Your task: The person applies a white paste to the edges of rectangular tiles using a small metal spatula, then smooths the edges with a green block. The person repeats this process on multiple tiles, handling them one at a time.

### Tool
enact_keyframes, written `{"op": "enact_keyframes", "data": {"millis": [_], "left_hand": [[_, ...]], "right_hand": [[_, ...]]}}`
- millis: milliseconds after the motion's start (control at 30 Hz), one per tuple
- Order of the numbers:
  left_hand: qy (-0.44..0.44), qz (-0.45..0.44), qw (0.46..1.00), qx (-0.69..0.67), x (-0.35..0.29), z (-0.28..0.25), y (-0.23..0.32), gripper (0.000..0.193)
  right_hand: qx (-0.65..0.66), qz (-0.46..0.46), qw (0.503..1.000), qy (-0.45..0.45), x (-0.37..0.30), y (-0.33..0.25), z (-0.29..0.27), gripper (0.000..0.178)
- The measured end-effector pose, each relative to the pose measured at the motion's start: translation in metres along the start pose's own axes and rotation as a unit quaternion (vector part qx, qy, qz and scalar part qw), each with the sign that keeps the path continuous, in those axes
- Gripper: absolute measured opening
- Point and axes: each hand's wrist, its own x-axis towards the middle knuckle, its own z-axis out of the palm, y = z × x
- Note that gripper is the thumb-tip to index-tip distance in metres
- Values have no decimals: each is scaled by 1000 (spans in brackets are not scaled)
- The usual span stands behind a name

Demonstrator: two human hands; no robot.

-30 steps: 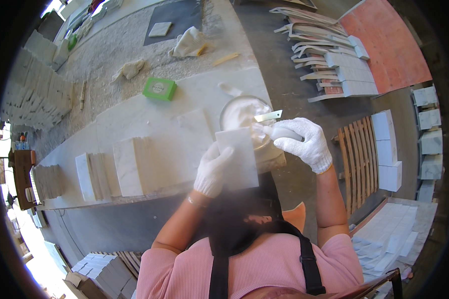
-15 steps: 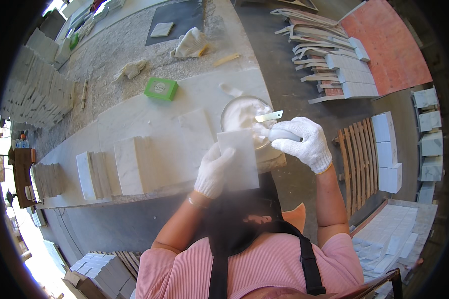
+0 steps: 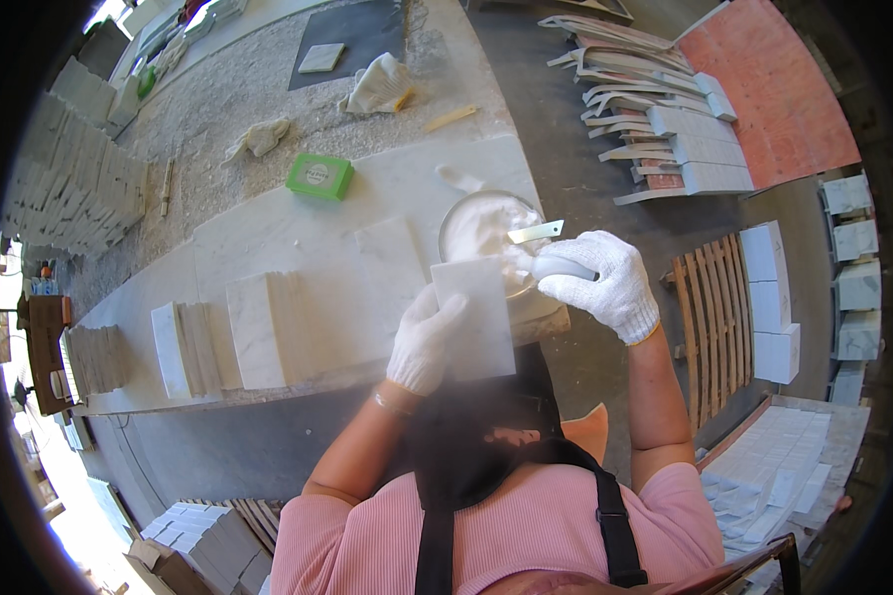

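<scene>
Tile [image 3: 483, 325] held beside bowl [image 3: 444, 230] of white paste [image 3: 479, 223]

The desk [image 3: 238, 260] spread away to the left, with standing tiles [image 3: 255, 332] along its near edge. At its right end, the step in hand looked to be taking up paste with a tool [image 3: 563, 266] while the tile was held ready. The next move, by that reading, called for a tile face kept steady and a tool lifted clear of the bowl's rim.

The right grip [image 3: 610, 283] was curled round the tool's rounded, pale grey handle, to the right of the tile and apart from it. The left grip [image 3: 425, 332] was closed to about the tile's thickness, thumb over the face near its left edge, fingers mostly hidden behind. Most of the tile stuck out to the right of that thumb. Its upper end overlapped the bowl in view; whether the two touched could not be told.

The tool's tip was hard to make out against the paste. Smallest, a flat strip [image 3: 536, 231] with a hole stuck out over the bowl, in neither grip.
</scene>
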Motion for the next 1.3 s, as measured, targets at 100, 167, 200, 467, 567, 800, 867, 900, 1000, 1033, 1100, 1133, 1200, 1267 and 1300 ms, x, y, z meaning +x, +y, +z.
{"op": "enact_keyframes", "data": {"millis": [100,167,200,467,567,800,867,900,1000,1033,1100,1133,1200,1267,1300], "left_hand": [[1,2,1000,5,0,0,0,41],[6,-1,1000,9,0,0,0,41],[5,-1,1000,8,0,1,-1,41],[6,3,1000,7,0,1,0,39],[2,-2,1000,1,0,0,0,39],[8,-10,1000,-6,3,-6,-4,40],[14,-17,1000,4,3,-8,-4,40],[14,-18,1000,2,3,-10,-4,39],[15,-24,1000,2,4,-14,-2,38],[17,-22,1000,0,4,-14,-1,38],[21,-16,1000,-1,4,-15,1,38],[24,-13,1000,-1,4,-16,2,38],[30,-13,999,5,4,-18,5,38],[35,-17,999,18,3,-20,8,37],[40,-20,999,25,3,-21,10,38]], "right_hand": [[-12,-7,1000,-2,1,0,-1,30],[-11,-10,1000,-6,1,-1,-1,31],[-13,-6,1000,-6,1,-1,-2,31],[4,4,1000,-18,2,-4,-4,31],[46,46,997,-29,3,-5,-4,29],[155,163,974,-18,41,-3,13,37],[234,185,953,-49,65,-1,26,37],[291,160,941,-62,78,0,33,37],[255,96,960,-64,120,0,66,33],[201,97,973,-54,131,-1,77,37],[175,82,975,-115,151,3,90,35],[154,81,975,-137,159,5,97,33],[45,93,979,-175,172,9,111,27],[-22,100,974,-203,180,14,122,24],[-38,107,970,-217,183,15,126,24]]}}
